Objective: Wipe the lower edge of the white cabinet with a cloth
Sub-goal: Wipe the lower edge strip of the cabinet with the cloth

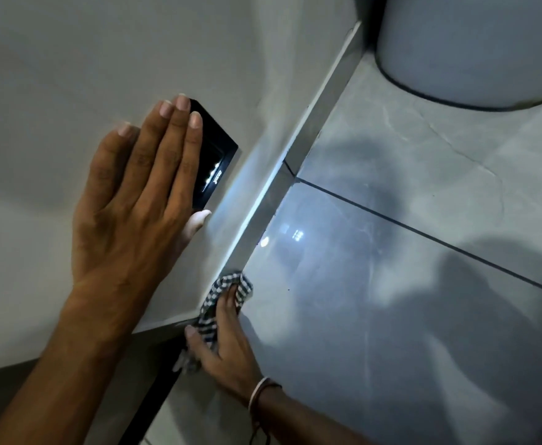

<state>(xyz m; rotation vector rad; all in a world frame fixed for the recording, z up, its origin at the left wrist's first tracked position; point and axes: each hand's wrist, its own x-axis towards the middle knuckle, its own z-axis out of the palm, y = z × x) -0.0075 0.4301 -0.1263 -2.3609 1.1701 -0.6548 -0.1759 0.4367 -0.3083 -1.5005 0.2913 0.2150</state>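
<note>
The white cabinet (70,75) fills the left of the view, its lower edge (263,207) running diagonally down to the grey tiled floor. My left hand (134,194) lies flat and open against the cabinet face, its fingers partly over a black light panel (218,155). My right hand (224,342) is low at the cabinet's bottom corner, gripping a blue-and-white checked cloth (228,290). The cloth presses against the lower edge where it meets the floor. Part of the cloth is hidden under my fingers.
A white round bin or container (471,49) stands on the floor at the top right, close to the cabinet's far end. Glossy grey floor tiles (423,284) with dark grout lines spread to the right. A dark gap (157,403) runs beside the cabinet at the bottom left.
</note>
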